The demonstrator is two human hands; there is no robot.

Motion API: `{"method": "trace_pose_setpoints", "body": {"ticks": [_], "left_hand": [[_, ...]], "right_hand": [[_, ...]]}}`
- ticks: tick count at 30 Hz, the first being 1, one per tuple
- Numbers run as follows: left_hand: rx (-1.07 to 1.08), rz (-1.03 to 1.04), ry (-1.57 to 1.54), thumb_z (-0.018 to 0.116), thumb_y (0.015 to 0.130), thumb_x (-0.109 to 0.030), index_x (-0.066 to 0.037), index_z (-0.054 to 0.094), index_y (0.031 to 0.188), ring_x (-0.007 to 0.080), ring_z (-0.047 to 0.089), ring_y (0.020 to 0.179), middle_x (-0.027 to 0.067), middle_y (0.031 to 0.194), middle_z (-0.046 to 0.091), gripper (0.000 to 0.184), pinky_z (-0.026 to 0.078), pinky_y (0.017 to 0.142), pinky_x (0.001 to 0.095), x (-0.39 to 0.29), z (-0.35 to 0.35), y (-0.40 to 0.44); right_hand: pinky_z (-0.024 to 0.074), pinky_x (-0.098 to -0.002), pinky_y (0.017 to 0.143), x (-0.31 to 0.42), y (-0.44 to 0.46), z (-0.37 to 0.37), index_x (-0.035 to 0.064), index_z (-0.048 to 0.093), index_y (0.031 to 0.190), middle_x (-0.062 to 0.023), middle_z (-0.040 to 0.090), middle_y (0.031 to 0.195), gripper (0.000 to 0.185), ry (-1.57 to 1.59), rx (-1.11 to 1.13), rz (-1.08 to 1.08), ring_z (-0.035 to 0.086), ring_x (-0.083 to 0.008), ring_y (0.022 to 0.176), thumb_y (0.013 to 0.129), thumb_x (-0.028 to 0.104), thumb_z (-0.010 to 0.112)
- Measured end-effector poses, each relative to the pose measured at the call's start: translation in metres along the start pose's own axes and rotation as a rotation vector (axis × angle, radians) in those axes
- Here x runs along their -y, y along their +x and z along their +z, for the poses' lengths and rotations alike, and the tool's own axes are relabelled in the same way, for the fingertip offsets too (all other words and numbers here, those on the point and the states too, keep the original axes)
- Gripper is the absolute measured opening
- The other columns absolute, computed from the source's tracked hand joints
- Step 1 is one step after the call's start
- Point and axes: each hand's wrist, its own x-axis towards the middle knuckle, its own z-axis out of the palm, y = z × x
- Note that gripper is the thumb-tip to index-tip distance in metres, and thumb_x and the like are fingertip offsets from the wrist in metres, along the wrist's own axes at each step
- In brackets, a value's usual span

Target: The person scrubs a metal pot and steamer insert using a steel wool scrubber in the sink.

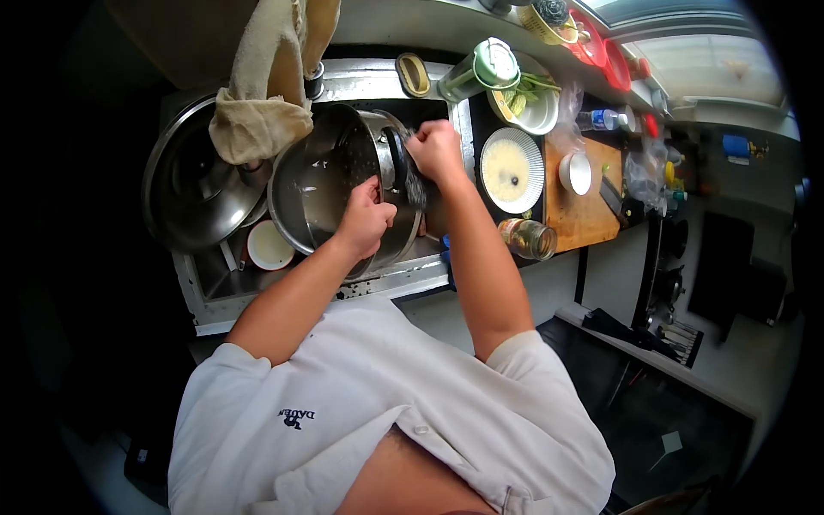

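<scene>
A steel pot (365,142) is tilted on its side over a larger steel basin (300,193) in the sink. My left hand (367,219) is closed on the pot's rim, its fingers reaching to the inner side. Beside the pot's dark handle, my right hand (435,153) is closed on a grey, mesh-like scrubber (415,184), which is blurred and lies against the pot's outside. Some of the scrubber is hidden by the fingers.
Left of the basin lies a large steel lid or bowl (193,184), with a cloth (262,112) hanging above. A red-rimmed bowl (270,245) sits near the front. To the right are a white fluted bowl (512,170), a glass jar (528,239) and a cutting board (584,210).
</scene>
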Motion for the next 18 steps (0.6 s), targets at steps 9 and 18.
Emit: {"method": "trace_pose_setpoints", "body": {"ticks": [9, 18], "left_hand": [[0.113, -0.012, 0.023, 0.046, 0.068, 0.015, 0.0, 0.06, 0.108, 0.006, 0.047, 0.066, -0.0016, 0.086, 0.058, 0.045, 0.035, 0.051, 0.0213, 0.017, -0.012, 0.003], [-0.016, -0.011, 0.033, 0.046, 0.068, 0.014, 0.0, 0.06, 0.108, 0.0054, 0.048, 0.067, -0.0011, 0.088, 0.059, 0.045, 0.036, 0.051, 0.02, 0.002, 0.004, -0.006]], "right_hand": [[0.0546, -0.0433, 0.071, -0.005, -0.002, 0.003, 0.001, 0.068, 0.067, -0.0229, 0.065, 0.073, 0.011, 0.032, -0.03, 0.06, 0.066, -0.039, 0.073, 0.069, 0.012, 0.065], [0.0491, -0.0385, 0.054, -0.011, -0.081, -0.015, -0.0022, 0.062, 0.062, -0.0192, 0.059, 0.057, 0.013, 0.071, -0.053, -0.063, 0.062, -0.0315, 0.054, 0.068, 0.009, 0.065]]}}
